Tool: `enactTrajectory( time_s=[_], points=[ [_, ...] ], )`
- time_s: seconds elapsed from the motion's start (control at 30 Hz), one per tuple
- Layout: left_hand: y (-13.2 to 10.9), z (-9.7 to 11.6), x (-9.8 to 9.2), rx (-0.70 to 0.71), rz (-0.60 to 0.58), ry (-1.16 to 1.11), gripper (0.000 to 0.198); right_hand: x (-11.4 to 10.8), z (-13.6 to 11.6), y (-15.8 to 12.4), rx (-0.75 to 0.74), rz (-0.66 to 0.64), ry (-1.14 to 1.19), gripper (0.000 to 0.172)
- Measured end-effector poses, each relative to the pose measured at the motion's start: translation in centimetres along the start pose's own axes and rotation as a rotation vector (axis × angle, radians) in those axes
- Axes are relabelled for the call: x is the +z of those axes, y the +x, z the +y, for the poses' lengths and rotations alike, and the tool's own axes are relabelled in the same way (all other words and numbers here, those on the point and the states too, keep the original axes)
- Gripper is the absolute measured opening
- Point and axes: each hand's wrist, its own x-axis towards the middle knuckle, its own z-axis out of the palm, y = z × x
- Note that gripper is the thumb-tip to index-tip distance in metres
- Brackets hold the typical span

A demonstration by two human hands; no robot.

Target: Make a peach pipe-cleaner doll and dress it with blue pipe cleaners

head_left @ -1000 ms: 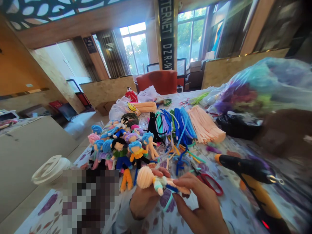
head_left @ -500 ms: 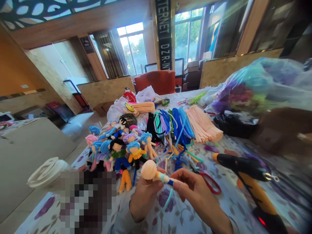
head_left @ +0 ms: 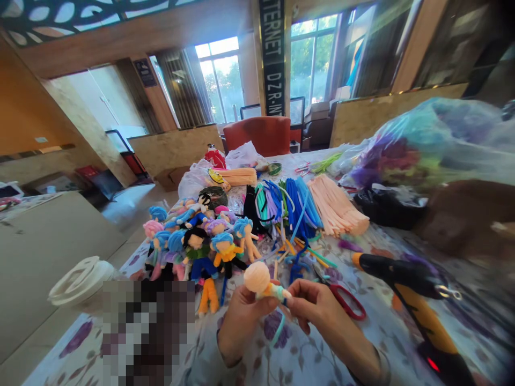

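Note:
A small pipe-cleaner doll (head_left: 257, 277) with a round peach head and a yellow and mint body is held above the table. My left hand (head_left: 245, 316) grips it below the head, fingers closed. At its lower end, my right hand (head_left: 314, 308) pinches the doll where a bit of dark blue shows; the fingers hide most of that part. From beneath, a mint pipe cleaner (head_left: 278, 329) hangs down. Just ahead of my hands lie loose pipe-cleaner pieces (head_left: 298, 262). Red-handled scissors (head_left: 349, 303) rest to the right of my right hand.
Finished dolls (head_left: 197, 246) are heaped on the left, beside orange doll legs (head_left: 208, 297). Bundles of blue pipe cleaners (head_left: 300, 206) and peach pipe cleaners (head_left: 338, 206) lie behind. A yellow-black glue gun (head_left: 418, 305) is at right, near a big plastic bag (head_left: 434, 139). A white-lidded container (head_left: 82, 281) stands left.
The doll has shifted slightly right and turned, its head now nearer my right hand. My hands have drawn closer together, and less of the dark blue piece shows.

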Motion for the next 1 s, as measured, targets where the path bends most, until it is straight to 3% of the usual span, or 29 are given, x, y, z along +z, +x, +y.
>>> enactTrajectory(
  time_s=[0.4,0.63,0.87,1.0],
  points=[
    [0.2,-0.2,0.1,-0.013,-0.007,-0.024,0.026,0.0,0.3,0.2,0.003,0.030,0.006,0.019],
    [0.5,0.7,0.7,-0.031,0.011,-0.159,0.019,-0.5,0.6,0.4,-0.018,-0.013,0.292,0.021],
    [0.3,1.0,0.8,-0.021,0.036,-0.133,0.020,-0.4,0.6,0.5,0.066,-0.077,0.121,0.024],
    [0.4,0.7,0.7,-0.041,0.032,-0.121,0.019,-0.4,1.4,0.8,0.051,-0.067,0.145,0.022]
  ],
)
